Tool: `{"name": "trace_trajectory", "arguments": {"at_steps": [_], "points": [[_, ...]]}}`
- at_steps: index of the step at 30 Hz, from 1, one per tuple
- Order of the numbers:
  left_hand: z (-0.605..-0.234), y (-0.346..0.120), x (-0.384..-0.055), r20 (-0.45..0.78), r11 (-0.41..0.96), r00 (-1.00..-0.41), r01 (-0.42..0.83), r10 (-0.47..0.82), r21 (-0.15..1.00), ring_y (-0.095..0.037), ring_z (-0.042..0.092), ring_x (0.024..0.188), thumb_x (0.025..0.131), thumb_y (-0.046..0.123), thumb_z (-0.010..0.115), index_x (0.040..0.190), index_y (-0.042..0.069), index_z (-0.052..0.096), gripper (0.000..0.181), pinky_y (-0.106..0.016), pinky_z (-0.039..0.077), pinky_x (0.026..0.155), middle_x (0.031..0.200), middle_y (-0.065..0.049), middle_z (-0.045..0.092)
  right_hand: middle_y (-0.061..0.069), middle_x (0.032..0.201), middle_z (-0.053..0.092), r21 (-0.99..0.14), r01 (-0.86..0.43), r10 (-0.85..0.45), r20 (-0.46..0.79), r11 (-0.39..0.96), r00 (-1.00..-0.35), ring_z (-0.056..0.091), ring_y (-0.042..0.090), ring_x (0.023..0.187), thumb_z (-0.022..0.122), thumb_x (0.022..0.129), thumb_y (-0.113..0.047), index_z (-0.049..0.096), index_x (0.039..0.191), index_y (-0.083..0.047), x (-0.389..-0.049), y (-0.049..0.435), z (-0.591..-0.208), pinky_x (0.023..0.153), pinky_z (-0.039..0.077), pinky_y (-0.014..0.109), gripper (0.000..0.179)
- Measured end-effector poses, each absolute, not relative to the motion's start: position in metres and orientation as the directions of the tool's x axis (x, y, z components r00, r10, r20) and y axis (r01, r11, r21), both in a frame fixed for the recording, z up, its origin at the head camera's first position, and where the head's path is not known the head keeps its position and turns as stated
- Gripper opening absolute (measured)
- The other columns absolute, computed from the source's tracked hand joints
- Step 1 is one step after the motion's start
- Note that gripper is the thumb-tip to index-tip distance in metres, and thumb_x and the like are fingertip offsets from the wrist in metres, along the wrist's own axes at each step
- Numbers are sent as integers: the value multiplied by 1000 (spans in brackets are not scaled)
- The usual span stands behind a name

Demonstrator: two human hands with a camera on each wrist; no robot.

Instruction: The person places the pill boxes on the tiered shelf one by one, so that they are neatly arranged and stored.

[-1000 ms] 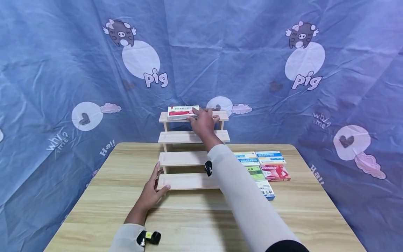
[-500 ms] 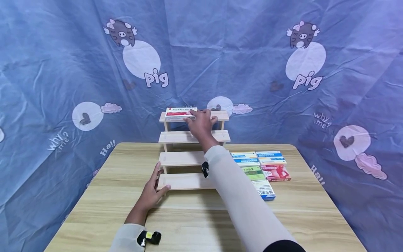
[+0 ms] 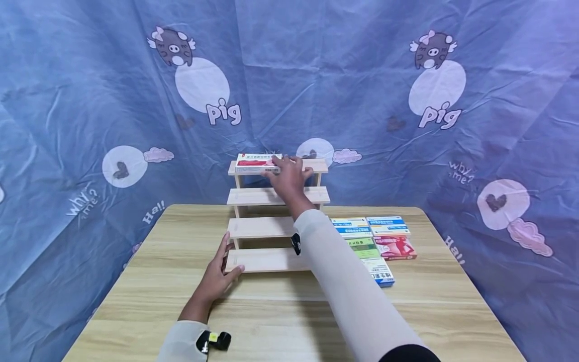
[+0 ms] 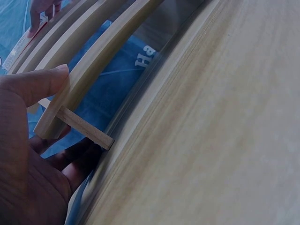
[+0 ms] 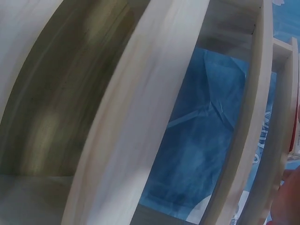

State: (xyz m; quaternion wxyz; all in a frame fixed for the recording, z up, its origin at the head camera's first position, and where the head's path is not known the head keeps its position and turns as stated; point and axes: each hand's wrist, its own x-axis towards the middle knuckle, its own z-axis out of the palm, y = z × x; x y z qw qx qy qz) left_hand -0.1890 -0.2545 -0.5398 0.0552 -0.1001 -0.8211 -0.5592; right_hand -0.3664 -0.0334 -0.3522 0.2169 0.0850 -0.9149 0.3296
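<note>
A wooden rack with stepped shelves [image 3: 258,228] stands on the table. On the left part of its top shelf lies a white and red medicine box [image 3: 252,162]. My right hand [image 3: 291,180] pinches the right end of this box, thumb at the front and fingers over the top. Only a bit of that hand [image 5: 287,201] enters the right wrist view. My left hand [image 3: 213,281] grips the left end of the lowest shelf. In the left wrist view its thumb [image 4: 44,84] presses the shelf's front edge, with the other fingers behind and below the board.
Several medicine boxes lie right of the rack: a blue and white one [image 3: 388,225], a red one [image 3: 394,247], a green one [image 3: 364,248] and a vitamin box [image 3: 382,275], partly behind my right sleeve [image 3: 348,286]. A blue printed cloth [image 3: 362,100] hangs behind the table [image 3: 434,311].
The medicine box has slid left along the top shelf and now lies flat, my right hand moving with it. My left hand stays at the rack's lowest shelf.
</note>
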Motion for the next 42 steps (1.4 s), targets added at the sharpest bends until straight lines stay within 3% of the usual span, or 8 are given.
{"name": "trace_trajectory", "arguments": {"at_steps": [7, 16, 26, 30, 35, 42], "points": [[-540, -256, -189, 199, 362, -975, 221, 98, 906, -55, 55, 146, 103, 15, 77, 178, 25, 4, 106, -37, 57, 106, 172, -29, 38, 15, 172, 48, -561, -328, -37, 467, 760, -883, 31, 39, 164, 83, 93, -55, 60, 159, -27, -366, -25, -353, 127, 7, 80, 75], [-538, -256, -189, 192, 357, -975, 218, 108, 908, -57, 52, 148, 104, 17, 77, 178, 26, 2, 106, -40, 58, 105, 174, -29, 35, 12, 171, 49, -564, -339, -27, 488, 753, -872, 36, 31, 161, 84, 94, -52, 62, 157, -28, -371, 10, -345, 126, 9, 77, 71], [-540, -255, -188, 193, 351, -974, 222, 114, 910, -57, 55, 145, 104, 17, 76, 178, 26, 2, 106, -24, 58, 97, 173, -30, 36, 8, 173, 48, -538, -376, -59, 515, 754, -855, 37, 30, 159, 88, 91, -46, 63, 156, -22, -374, 60, -347, 125, 10, 74, 74], [-539, -253, -186, 189, 362, -976, 217, 109, 907, -56, 55, 145, 104, 18, 76, 178, 27, 2, 105, -24, 57, 98, 173, -30, 36, 11, 173, 47, -513, -411, -94, 535, 753, -840, 35, 35, 159, 90, 89, -42, 63, 156, -19, -371, 76, -355, 122, 14, 73, 76], [-539, -252, -182, 188, 364, -977, 211, 98, 907, -55, 55, 145, 104, 17, 77, 178, 28, 2, 106, -24, 57, 98, 173, -29, 37, 16, 179, 35, -492, -450, -111, 574, 746, -811, 30, 42, 161, 91, 88, -39, 63, 156, -16, -364, 95, -367, 117, 20, 71, 76], [-539, -247, -177, 200, 370, -975, 222, 97, 902, -56, 56, 145, 104, 17, 76, 178, 27, 2, 106, -19, 55, 97, 173, -30, 37, 20, 180, 29, -548, -529, -78, 643, 648, -762, 26, 46, 161, 91, 89, -27, 65, 153, -13, -352, 125, -382, 112, 15, 72, 71]]}}
